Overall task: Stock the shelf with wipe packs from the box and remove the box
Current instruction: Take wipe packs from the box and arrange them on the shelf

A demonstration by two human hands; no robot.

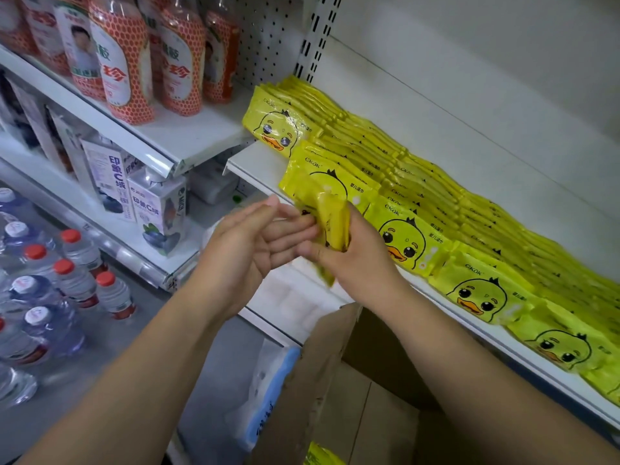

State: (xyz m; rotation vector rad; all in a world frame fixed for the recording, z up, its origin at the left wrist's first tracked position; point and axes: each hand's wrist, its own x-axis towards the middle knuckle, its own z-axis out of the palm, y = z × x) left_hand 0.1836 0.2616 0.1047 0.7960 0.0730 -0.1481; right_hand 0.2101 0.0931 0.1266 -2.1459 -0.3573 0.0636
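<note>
Yellow wipe packs with a duck face (406, 243) fill the white shelf (255, 169) in several leaning rows running from the back left to the right edge. My right hand (352, 256) grips a small bunch of yellow packs (330, 219) just in front of the shelf's front edge. My left hand (255, 243) is beside it with fingers straight, their tips touching the bunch. Below my arms stands the brown cardboard box (322, 374), open, with one yellow pack (322, 456) showing at its bottom.
The neighbouring shelf on the left carries orange bottles (127, 62); the one under it holds white cartons (157, 209). Water bottles with red caps (77, 276) stand on the floor at the left. A white and blue wrapped pack (265, 394) sits left of the box.
</note>
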